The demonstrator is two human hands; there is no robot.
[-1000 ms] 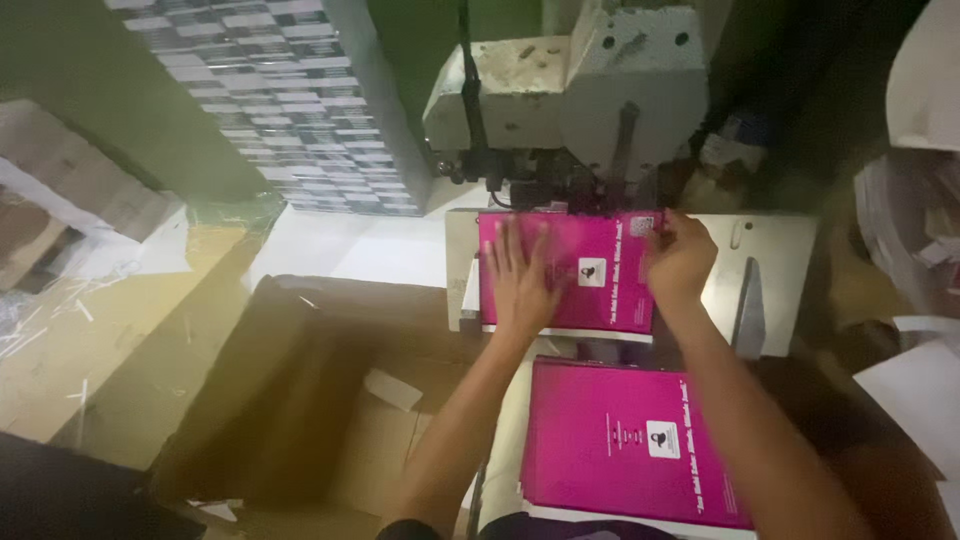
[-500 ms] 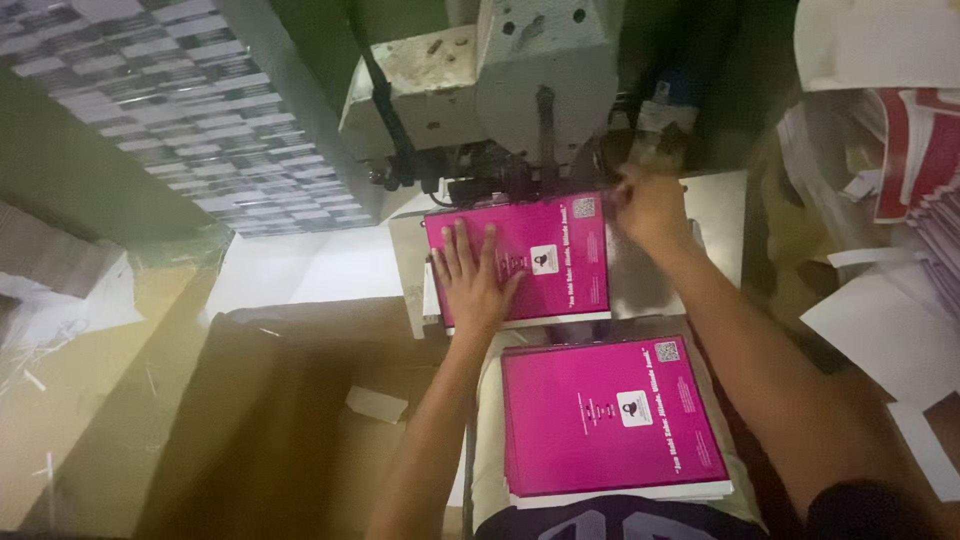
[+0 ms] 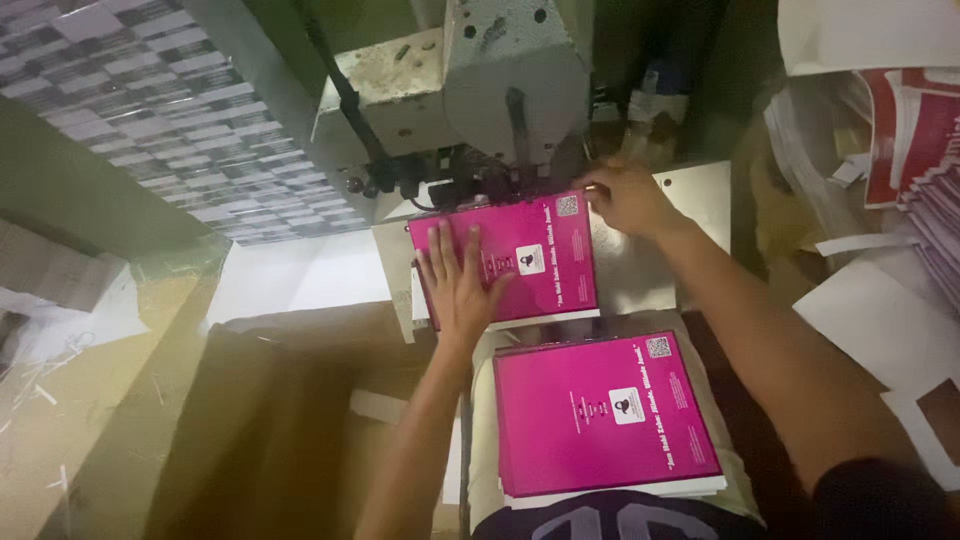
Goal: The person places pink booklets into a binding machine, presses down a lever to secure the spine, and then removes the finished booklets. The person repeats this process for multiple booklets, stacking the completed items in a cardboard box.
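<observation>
Print bindery workshop, stitching machine (image 3: 480,90), stacked booklets (image 3: 605,415)

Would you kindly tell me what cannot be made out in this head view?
- Far edge of the upper pink booklet: hidden under the machine head.
- Right hand fingertips: tucked against the machine.
- Left hand covers part of that cover.
- Red sheets: cut off at the right edge.
- Lower pink stack: sheet count too fine.

Dim room. Upper left, tall stacks of printed sheets (image 3: 160,110); lower left, a brown cardboard box (image 3: 270,420); at right, loose white and red paper (image 3: 900,200).
</observation>
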